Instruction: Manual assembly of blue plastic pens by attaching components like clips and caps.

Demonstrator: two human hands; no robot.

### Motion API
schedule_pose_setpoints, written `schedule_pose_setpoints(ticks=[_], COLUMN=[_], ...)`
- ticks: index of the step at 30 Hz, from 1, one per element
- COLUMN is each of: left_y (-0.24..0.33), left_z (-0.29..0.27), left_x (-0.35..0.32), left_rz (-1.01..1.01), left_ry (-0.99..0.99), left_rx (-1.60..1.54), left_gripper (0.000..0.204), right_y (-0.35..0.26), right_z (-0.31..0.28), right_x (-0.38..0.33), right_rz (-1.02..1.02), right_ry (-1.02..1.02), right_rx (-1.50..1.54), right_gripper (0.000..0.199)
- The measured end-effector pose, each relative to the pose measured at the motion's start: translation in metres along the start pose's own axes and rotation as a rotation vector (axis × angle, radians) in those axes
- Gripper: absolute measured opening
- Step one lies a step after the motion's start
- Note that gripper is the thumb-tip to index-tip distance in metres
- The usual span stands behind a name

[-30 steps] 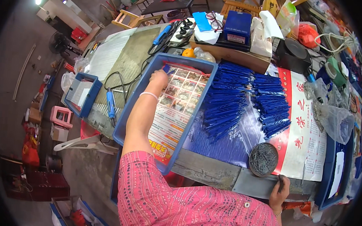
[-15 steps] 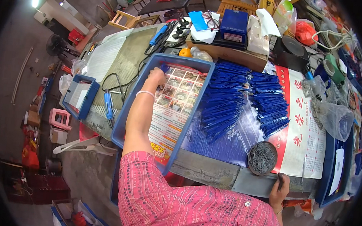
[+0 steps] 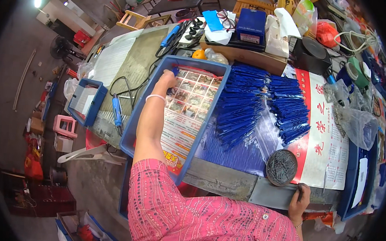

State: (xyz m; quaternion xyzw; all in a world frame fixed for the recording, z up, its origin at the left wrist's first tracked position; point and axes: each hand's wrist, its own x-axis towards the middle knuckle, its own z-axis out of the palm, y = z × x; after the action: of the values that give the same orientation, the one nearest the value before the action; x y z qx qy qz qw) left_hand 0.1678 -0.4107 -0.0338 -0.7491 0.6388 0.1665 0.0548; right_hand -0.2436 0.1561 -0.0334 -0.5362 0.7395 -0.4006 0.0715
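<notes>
My left hand (image 3: 165, 81) reaches into the far left corner of a large blue plastic tray (image 3: 129, 136) lined with printed paper (image 3: 179, 124). Its fingers are curled round a small dark blue piece (image 3: 175, 70), mostly covered by the hand. At the table's front edge, my right hand (image 3: 299, 203) has bent fingers with darkened tips; whatever they hold, if anything, is hidden. Beside it stands a round dish (image 3: 281, 168) full of thin grey metal pins. Beyond the dish, two fanned stacks of slim blue parts (image 3: 242, 108) lie on a blue and white poster sheet (image 3: 319, 159).
Blue-handled tools (image 3: 117, 111) with black cords lie left of the tray, near a small blue bin (image 3: 88, 103). Behind it are a dark blue box (image 3: 251, 26), glasses (image 3: 225, 21) and an orange fruit (image 3: 199, 54). Plastic bags (image 3: 356, 126) and another blue tray (image 3: 358, 181) stand right.
My left hand stays in the tray's far left corner with the blue piece. My right hand keeps its place at the table edge. The whole view shifts very slightly.
</notes>
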Motion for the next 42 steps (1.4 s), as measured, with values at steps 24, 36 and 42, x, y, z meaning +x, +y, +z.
schedule_pose_setpoints(ticks=[24, 36, 42], left_y=[0.056, 0.152, 0.159], left_z=[-0.057, 0.114, 0.122], left_x=[-0.333, -0.466, -0.473], left_rz=[0.563, 0.963, 1.202], left_ry=[0.079, 0.327, 0.239], left_rx=[-1.361, -1.548, -1.478], left_gripper=[0.017, 0.023, 0.016], right_y=[-0.09, -0.112, -0.12], right_z=[0.038, 0.088, 0.072], right_x=[0.038, 0.068, 0.068], right_rz=[0.014, 0.829, 0.819], right_ry=[-0.065, -0.465, -0.354], right_rx=[0.659, 1.943, 1.887], right_gripper=[0.025, 0.032, 0.039])
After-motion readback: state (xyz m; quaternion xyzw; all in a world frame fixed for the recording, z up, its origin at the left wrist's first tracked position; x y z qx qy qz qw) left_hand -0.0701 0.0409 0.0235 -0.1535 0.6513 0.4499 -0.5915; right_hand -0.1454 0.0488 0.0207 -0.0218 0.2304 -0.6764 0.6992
